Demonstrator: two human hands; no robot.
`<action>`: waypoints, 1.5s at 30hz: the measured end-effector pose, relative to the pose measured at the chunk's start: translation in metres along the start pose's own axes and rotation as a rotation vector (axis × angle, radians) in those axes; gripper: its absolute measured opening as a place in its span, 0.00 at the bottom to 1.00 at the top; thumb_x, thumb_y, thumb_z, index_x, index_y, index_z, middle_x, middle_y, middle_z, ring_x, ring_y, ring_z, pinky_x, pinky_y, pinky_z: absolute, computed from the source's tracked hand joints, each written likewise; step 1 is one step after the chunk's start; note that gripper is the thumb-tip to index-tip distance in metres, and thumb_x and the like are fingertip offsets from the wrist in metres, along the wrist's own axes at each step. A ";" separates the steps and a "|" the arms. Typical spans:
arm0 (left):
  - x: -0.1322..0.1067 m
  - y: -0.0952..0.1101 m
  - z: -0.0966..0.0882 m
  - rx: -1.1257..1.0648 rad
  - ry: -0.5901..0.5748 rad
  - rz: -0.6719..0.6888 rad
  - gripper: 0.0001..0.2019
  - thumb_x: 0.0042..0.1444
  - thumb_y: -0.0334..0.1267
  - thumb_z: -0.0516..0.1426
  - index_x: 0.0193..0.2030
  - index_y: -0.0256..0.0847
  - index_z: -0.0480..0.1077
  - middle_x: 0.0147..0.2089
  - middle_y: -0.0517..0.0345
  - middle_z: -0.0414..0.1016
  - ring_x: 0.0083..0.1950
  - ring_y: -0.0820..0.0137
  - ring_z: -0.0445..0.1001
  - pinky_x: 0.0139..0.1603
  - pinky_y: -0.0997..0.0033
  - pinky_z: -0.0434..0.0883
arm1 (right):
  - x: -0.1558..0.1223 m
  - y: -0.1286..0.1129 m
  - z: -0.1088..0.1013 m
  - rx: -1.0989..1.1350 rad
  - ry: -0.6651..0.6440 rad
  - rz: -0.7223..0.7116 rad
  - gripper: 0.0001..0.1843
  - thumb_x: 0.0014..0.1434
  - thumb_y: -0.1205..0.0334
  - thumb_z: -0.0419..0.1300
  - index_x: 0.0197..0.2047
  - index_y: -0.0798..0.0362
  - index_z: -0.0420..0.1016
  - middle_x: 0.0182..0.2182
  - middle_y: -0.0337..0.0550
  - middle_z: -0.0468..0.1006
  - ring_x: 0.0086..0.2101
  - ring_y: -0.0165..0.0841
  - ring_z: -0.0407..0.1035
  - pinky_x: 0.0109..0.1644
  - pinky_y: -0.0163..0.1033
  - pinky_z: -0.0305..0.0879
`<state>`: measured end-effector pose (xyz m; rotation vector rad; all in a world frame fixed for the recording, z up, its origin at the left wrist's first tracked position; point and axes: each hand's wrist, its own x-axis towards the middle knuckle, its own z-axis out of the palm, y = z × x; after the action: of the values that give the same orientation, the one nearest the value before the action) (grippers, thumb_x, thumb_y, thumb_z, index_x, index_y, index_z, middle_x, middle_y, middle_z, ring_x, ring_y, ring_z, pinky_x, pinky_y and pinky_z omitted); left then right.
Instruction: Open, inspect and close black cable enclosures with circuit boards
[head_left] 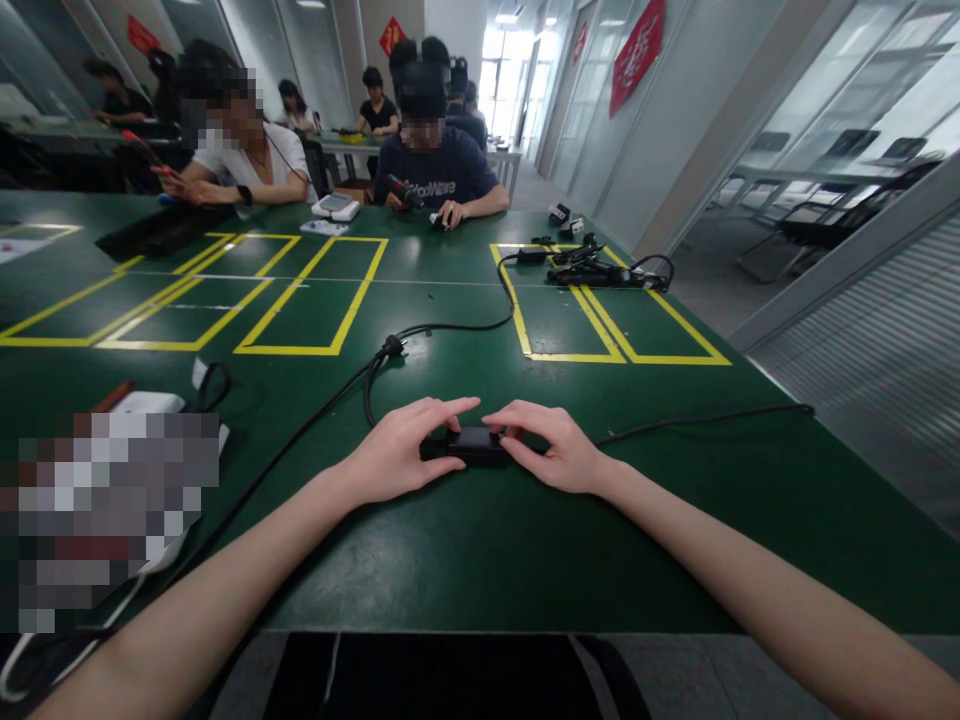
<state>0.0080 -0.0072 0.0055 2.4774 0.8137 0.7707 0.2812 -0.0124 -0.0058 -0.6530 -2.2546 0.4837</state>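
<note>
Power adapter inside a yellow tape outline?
No, the power adapter sits between the left hand and right hand, outside all yellow tape outlines.

On 1 large green table are the wearer's 2 bare hands, 2 black adapter boxes, 1 dark plug, 1 white device with a screen, and 2 small black-and-white blocks. Yellow tape outlines form 5 rectangles, 3 to the left and 2 to the right. Across the table sit 2 people, with 4 red wall hangings beyond; figures farther back overlap too much to count.
</note>
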 end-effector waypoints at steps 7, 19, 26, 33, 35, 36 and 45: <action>0.002 0.000 0.003 0.125 0.000 -0.003 0.21 0.72 0.41 0.55 0.69 0.43 0.65 0.50 0.50 0.77 0.50 0.62 0.78 0.54 0.60 0.76 | 0.003 0.005 0.000 -0.224 -0.018 -0.091 0.16 0.66 0.59 0.65 0.55 0.52 0.76 0.46 0.50 0.81 0.42 0.38 0.78 0.44 0.42 0.75; 0.008 0.005 0.016 0.216 -0.019 0.056 0.10 0.69 0.39 0.57 0.53 0.40 0.71 0.52 0.48 0.81 0.52 0.58 0.79 0.54 0.57 0.74 | 0.008 -0.002 0.002 -0.314 -0.007 -0.137 0.07 0.68 0.60 0.61 0.46 0.54 0.75 0.32 0.45 0.75 0.34 0.39 0.66 0.38 0.44 0.64; 0.008 0.009 0.014 0.188 -0.056 0.056 0.08 0.67 0.41 0.57 0.47 0.42 0.72 0.42 0.53 0.80 0.45 0.61 0.80 0.52 0.60 0.73 | 0.008 -0.004 0.005 -0.158 -0.112 -0.027 0.08 0.63 0.65 0.61 0.46 0.51 0.71 0.40 0.46 0.77 0.39 0.37 0.72 0.42 0.40 0.70; 0.007 0.018 0.014 0.137 -0.087 -0.033 0.18 0.63 0.47 0.61 0.56 0.42 0.67 0.51 0.50 0.79 0.49 0.59 0.80 0.50 0.61 0.76 | 0.007 -0.002 0.005 -0.419 -0.083 -0.289 0.10 0.72 0.62 0.53 0.49 0.55 0.73 0.39 0.51 0.79 0.39 0.40 0.73 0.40 0.44 0.71; 0.007 0.019 0.016 0.134 -0.074 -0.048 0.24 0.63 0.48 0.61 0.61 0.42 0.64 0.55 0.47 0.79 0.53 0.57 0.80 0.54 0.58 0.76 | 0.007 -0.003 0.004 -0.508 -0.079 -0.368 0.11 0.72 0.64 0.51 0.49 0.54 0.74 0.40 0.51 0.79 0.42 0.41 0.74 0.42 0.45 0.72; 0.006 0.019 0.018 0.130 -0.066 -0.057 0.25 0.63 0.48 0.61 0.63 0.42 0.63 0.57 0.46 0.78 0.55 0.56 0.80 0.55 0.57 0.76 | 0.007 -0.004 0.004 -0.542 -0.079 -0.403 0.12 0.72 0.66 0.50 0.50 0.52 0.75 0.41 0.50 0.80 0.44 0.40 0.74 0.44 0.45 0.72; 0.008 0.027 0.023 0.274 -0.228 -0.126 0.11 0.62 0.36 0.60 0.50 0.41 0.66 0.46 0.51 0.79 0.46 0.58 0.81 0.47 0.60 0.76 | 0.010 -0.007 0.007 -0.518 -0.119 -0.384 0.09 0.69 0.67 0.54 0.49 0.54 0.74 0.46 0.54 0.80 0.46 0.41 0.75 0.48 0.46 0.72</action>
<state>0.0385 -0.0274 0.0050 2.6550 1.0348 0.3424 0.2680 -0.0133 -0.0009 -0.4235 -2.5584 -0.2666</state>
